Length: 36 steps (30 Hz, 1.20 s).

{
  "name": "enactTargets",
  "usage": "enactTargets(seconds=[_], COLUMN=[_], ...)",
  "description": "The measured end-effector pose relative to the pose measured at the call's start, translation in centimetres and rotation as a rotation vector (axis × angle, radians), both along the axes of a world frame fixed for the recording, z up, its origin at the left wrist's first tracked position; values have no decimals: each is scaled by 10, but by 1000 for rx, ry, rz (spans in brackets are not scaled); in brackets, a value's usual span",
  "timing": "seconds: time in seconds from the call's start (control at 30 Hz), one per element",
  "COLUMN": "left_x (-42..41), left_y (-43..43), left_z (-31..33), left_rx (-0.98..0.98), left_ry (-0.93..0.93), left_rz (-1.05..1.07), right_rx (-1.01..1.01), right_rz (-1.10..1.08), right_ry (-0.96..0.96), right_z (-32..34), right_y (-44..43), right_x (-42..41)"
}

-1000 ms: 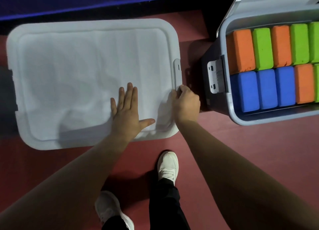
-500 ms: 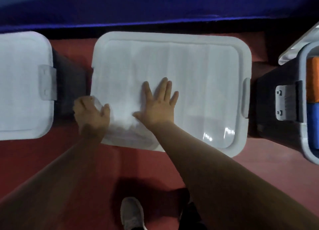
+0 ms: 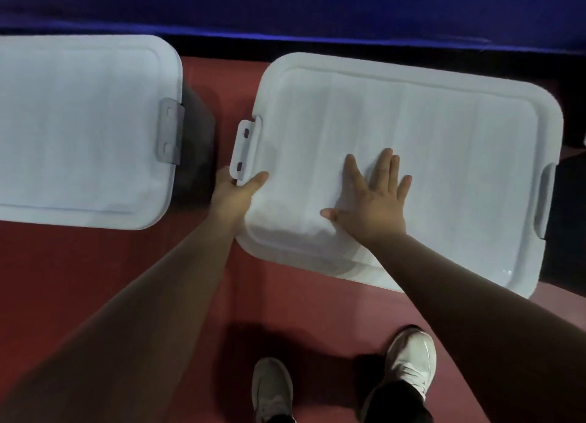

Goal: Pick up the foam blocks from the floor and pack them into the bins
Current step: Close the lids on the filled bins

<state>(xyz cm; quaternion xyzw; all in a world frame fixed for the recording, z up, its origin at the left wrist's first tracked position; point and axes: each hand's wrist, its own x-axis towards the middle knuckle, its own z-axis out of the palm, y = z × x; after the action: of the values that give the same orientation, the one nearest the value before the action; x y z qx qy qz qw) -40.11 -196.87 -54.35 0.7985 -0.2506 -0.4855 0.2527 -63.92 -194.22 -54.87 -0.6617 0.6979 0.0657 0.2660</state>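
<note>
Bin lid [image 3: 444,156] hides contents; left hand [image 3: 236,194] fingers tucked beneath.

We look down on two storage bins standing side by side, apart, on the red floor [image 3: 126,264], each topped by a pale rectangular lid with rounded corners and a raised border. The left bin [image 3: 198,143] shows a dark side wall under the left lid [image 3: 82,131], whose grey clasp [image 3: 169,131] lies folded down over the edge. The right bin [image 3: 412,70] sits slightly skewed; on the right lid [image 3: 459,156] the white clasp [image 3: 245,150] at the left end stands lifted outward, while the end clasp [image 3: 545,200] opposite lies down.
</note>
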Motion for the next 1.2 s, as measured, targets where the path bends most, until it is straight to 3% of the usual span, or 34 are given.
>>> enactTargets(seconds=[0.2, 0.47, 0.67, 0.87, 1.2], left_x=[1, -17, -1, -7, -96], left_y=[52, 51, 43, 26, 38], left_z=[-5, 1, 47, 204, 599], left_rx=[-112, -163, -47, -224, -523], left_ry=[-97, -525, -545, -526, -503], left_rz=[32, -307, -564, -649, -849], right_rx=[-56, -13, 59, -66, -343], right_rz=[86, 50, -13, -205, -423], right_ry=[28, 19, -25, -89, -119], right_z=[-2, 0, 49, 217, 604], right_y=[24, 22, 10, 20, 77], right_x=[1, 4, -5, -16, -62])
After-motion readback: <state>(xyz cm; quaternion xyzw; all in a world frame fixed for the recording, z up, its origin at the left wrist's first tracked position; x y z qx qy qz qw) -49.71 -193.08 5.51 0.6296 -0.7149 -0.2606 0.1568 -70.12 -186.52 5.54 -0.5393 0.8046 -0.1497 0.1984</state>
